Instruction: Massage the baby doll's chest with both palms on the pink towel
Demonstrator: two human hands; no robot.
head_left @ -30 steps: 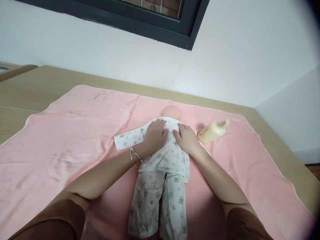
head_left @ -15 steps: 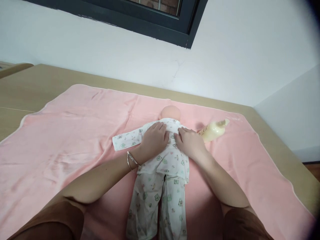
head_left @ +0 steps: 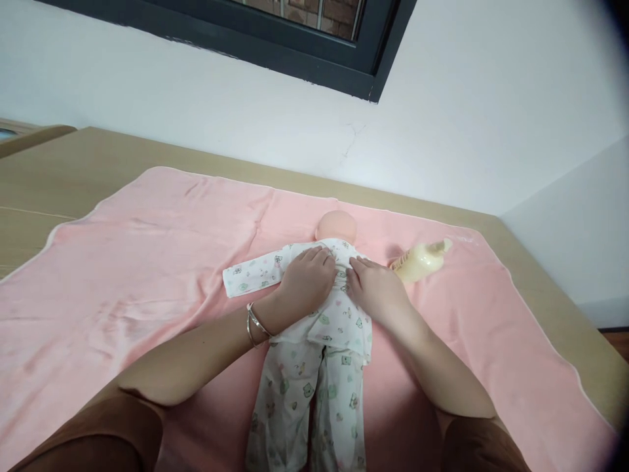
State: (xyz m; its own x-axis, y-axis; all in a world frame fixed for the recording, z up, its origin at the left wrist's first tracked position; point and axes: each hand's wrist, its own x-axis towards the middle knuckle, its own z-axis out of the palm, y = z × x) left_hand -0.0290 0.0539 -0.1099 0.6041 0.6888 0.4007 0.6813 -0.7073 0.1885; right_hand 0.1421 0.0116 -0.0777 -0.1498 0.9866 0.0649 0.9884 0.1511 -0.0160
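A baby doll [head_left: 336, 226] lies stretched out on a pink blanket [head_left: 147, 262], its bald head pointing away from me. It wears a white printed shirt [head_left: 346, 326] and matching trousers [head_left: 289, 393]. Flat on the left side of the doll's upper body rests my left hand [head_left: 309, 278], fingers stretched out. My right hand [head_left: 378, 288] lies on the right side of the upper body, its fingers also extended. Between the two hands the shirt cloth is wrinkled. One sleeve [head_left: 253, 274] reaches out to the left; the other arm is mostly hidden by my right hand.
A pale yellow bottle [head_left: 420, 261] lies on the blanket to the right of my right hand. Under the blanket is a wooden table [head_left: 122, 147] against a white wall [head_left: 466, 131]. A dark window frame [head_left: 295, 52] is set in the wall above.
My left hand has slid slightly inward toward my right hand, and the shirt between them looks more gathered. The view has tilted up a little. The doll and bottle stay in place.
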